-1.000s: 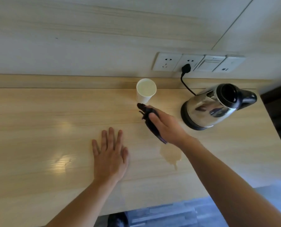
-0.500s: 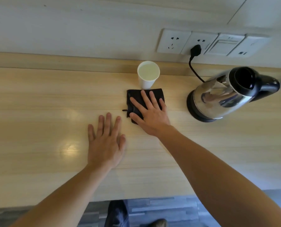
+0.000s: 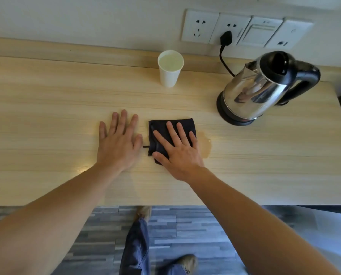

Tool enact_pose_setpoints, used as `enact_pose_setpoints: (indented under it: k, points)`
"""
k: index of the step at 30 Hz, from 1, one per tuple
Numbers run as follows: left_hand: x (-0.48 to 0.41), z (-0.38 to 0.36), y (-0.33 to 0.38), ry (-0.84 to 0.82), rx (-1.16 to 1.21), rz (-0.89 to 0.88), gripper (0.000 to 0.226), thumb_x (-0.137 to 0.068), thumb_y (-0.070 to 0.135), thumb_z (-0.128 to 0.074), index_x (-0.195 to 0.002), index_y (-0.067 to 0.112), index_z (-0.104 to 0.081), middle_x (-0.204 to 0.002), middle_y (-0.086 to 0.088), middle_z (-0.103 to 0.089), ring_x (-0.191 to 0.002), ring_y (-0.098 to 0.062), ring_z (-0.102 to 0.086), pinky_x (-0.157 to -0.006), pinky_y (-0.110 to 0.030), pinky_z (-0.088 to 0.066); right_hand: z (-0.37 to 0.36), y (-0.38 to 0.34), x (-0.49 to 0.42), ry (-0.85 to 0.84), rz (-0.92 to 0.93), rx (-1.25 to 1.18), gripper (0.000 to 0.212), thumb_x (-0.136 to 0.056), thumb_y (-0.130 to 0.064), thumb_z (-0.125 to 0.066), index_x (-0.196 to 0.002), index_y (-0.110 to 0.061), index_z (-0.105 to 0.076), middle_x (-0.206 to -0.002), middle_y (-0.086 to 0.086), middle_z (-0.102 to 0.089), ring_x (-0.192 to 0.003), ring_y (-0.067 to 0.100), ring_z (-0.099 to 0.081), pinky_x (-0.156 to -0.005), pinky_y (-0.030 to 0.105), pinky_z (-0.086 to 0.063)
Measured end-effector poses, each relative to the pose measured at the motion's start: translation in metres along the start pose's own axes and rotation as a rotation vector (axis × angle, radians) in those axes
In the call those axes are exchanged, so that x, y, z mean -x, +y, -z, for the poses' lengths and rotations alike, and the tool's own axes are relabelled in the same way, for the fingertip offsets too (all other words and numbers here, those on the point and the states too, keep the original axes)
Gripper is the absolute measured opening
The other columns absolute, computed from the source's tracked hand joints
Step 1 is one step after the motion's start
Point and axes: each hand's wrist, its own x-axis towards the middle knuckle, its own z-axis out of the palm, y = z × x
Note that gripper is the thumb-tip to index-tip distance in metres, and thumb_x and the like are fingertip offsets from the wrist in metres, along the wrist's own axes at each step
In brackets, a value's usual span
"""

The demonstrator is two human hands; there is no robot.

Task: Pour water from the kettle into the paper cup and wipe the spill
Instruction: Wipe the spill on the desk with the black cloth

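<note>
Under the right hand's [image 3: 178, 153] spread fingers [image 3: 172, 130] lies the cloth [image 3: 161, 126], beside the spill [image 3: 205, 144].

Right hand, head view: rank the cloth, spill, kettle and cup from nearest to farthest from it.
1. Cloth: directly under the right hand, pressed flat.
2. Spill: just right of the hand, beside the cloth's edge.
3. Kettle and cup: too close to call; kettle is far right on its base, cup straight ahead by the wall.

Light wooden countertop [image 3: 46, 120] against a pale wall [image 3: 86, 18], with a row of white wall sockets [image 3: 245, 29] at far right, one holding a black plug [image 3: 225, 37], and grey plank flooring [image 3: 185, 231] near.
</note>
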Motion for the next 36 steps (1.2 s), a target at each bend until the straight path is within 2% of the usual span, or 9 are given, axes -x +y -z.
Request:
enact_pose_setpoints:
  k: [15, 20, 22, 26, 28, 30, 31, 34, 36]
  points:
    - [-0.001, -0.001, -0.001, 0.019, 0.012, -0.004, 0.067, -0.102, 0.054, -0.011, -0.166, 0.036, -0.001, -0.177, -0.001, 0.005, -0.163, -0.024, 0.007, -0.13, -0.058, 0.0, -0.041, -0.014, 0.099, 0.001, 0.038, -0.043, 0.061, -0.105, -0.067, -0.013, -0.16, -0.052, 0.007, -0.171, -0.011, 0.022, -0.156, 0.016, 0.027, -0.125, 0.046, 0.015]
    - [-0.001, -0.002, -0.001, -0.001, 0.015, -0.003, 0.066, -0.103, 0.053, -0.012, -0.166, 0.037, -0.001, -0.177, -0.001, 0.005, -0.163, -0.024, 0.007, -0.13, -0.058, 0.001, -0.058, -0.013, 0.127, 0.103, 0.063, -0.075, 0.056, -0.108, -0.058, -0.021, -0.161, -0.042, -0.023, -0.173, -0.009, -0.01, -0.161, 0.016, -0.002, -0.124, 0.041, -0.001]
    - [-0.001, 0.001, 0.0, -0.019, 0.022, -0.002, 0.066, -0.103, 0.052, -0.013, -0.166, 0.037, -0.001, -0.177, -0.001, 0.005, -0.163, -0.025, 0.008, -0.13, -0.058, 0.001, -0.059, -0.012, 0.139, 0.1, 0.071, -0.138, 0.053, -0.108, -0.055, -0.025, -0.158, -0.041, -0.034, -0.172, -0.014, -0.015, -0.16, 0.009, -0.005, -0.124, 0.038, -0.005]
    - [0.006, 0.005, 0.008, -0.018, 0.058, -0.005, 0.064, -0.105, 0.048, -0.016, -0.166, 0.037, -0.003, -0.177, -0.001, 0.005, -0.163, -0.023, 0.008, -0.13, -0.058, 0.0, -0.043, -0.006, 0.165, -0.043, 0.083, -0.488, 0.045, -0.109, -0.049, -0.037, -0.153, -0.041, -0.045, -0.163, -0.033, -0.02, -0.152, -0.016, 0.0, -0.124, 0.026, -0.003]
    - [0.009, 0.009, 0.029, -0.031, 0.095, -0.041, 0.064, -0.106, 0.048, -0.017, -0.166, 0.037, -0.001, -0.177, 0.0, 0.009, -0.163, -0.023, 0.01, -0.13, -0.057, 0.001, -0.028, -0.003, 0.176, -0.132, -0.017, -0.779, 0.046, -0.108, -0.045, -0.046, -0.152, -0.032, -0.049, -0.147, -0.037, -0.038, -0.137, -0.029, -0.022, -0.121, 0.023, -0.02]
    - [0.011, 0.009, 0.054, -0.053, 0.119, -0.097, 0.063, -0.107, 0.049, -0.016, -0.166, 0.037, 0.003, -0.176, 0.002, 0.013, -0.162, -0.022, 0.012, -0.13, -0.056, 0.002, -0.003, 0.001, 0.183, -0.198, -0.202, -1.234, 0.063, -0.1, -0.055, -0.056, -0.144, -0.011, -0.058, -0.117, -0.021, -0.068, -0.104, -0.016, -0.058, -0.1, 0.017, -0.045]
    - [0.011, 0.007, 0.063, -0.066, 0.13, -0.114, 0.063, -0.107, 0.049, -0.015, -0.166, 0.038, 0.003, -0.176, 0.002, 0.014, -0.162, -0.021, 0.013, -0.13, -0.055, 0.002, 0.007, 0.005, 0.183, -0.17, -0.262, -1.352, 0.067, -0.095, -0.06, -0.058, -0.137, -0.007, -0.062, -0.111, -0.011, -0.074, -0.102, -0.004, -0.066, -0.095, 0.018, -0.05]
    - [0.014, -0.001, 0.076, -0.065, 0.093, -0.108, 0.064, -0.105, 0.047, -0.012, -0.167, 0.035, 0.001, -0.177, 0.0, 0.01, -0.162, -0.022, 0.012, -0.13, -0.057, 0.002, 0.043, 0.018, 0.17, -0.076, -0.313, -1.567, 0.052, -0.102, -0.049, -0.051, -0.14, -0.014, -0.062, -0.14, 0.013, -0.067, -0.135, 0.031, -0.059, -0.119, 0.048, -0.041]
    - [0.012, -0.003, 0.076, -0.086, 0.069, -0.1, 0.065, -0.104, 0.049, -0.009, -0.166, 0.035, 0.004, -0.176, 0.0, 0.014, -0.162, -0.022, 0.015, -0.13, -0.056, 0.004, 0.074, 0.029, 0.148, -0.017, -0.323, -1.659, 0.043, -0.108, -0.037, -0.044, -0.143, -0.016, -0.058, -0.142, 0.008, -0.067, -0.136, 0.026, -0.06, -0.12, 0.044, -0.04]
